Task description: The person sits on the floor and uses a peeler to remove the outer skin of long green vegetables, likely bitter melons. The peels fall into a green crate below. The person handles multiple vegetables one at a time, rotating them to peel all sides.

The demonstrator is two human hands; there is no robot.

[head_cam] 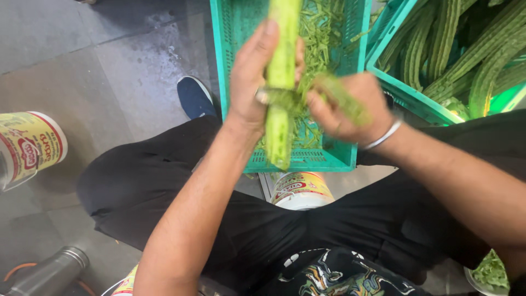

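Gourd: long pale-green ridge gourd [280,82], mostly peeled, held roughly upright over the near crate; lower end hangs just past the crate's front rim, top runs out of frame.
Left hand: left hand [255,77] wrapped around the gourd's middle, fingers closed behind it, thumb up along the side; firm hold.
Right hand: right hand [345,104] curled closed, pressed against the gourd at mid-length; blurred. A small tool seems to sit in the grip at the gourd, with a strip of green peel [342,96] lying across the knuckles; what kind of tool, cannot tell.
Wrist: silver bangle [383,136] on the right wrist.
Near crate: teal plastic crate [227,55] directly under the hands, its floor littered with green peelings [320,38].
Far crate: second teal crate [405,96] just right of the first, piled with dark-green unpeeled ridge gourds [466,49].
Between knees: yellow-and-red labelled tub [300,191] with white rim, just in front of the near crate.
Left floor: similar labelled tub [30,145] on grey tiles, well apart from the crates; steel flask [52,271] at lower left.
Person: seated, black trousers [148,181], blue shoe [194,97] beside the near crate.
Lower right: bowl of green scraps [489,272], partly cut off.
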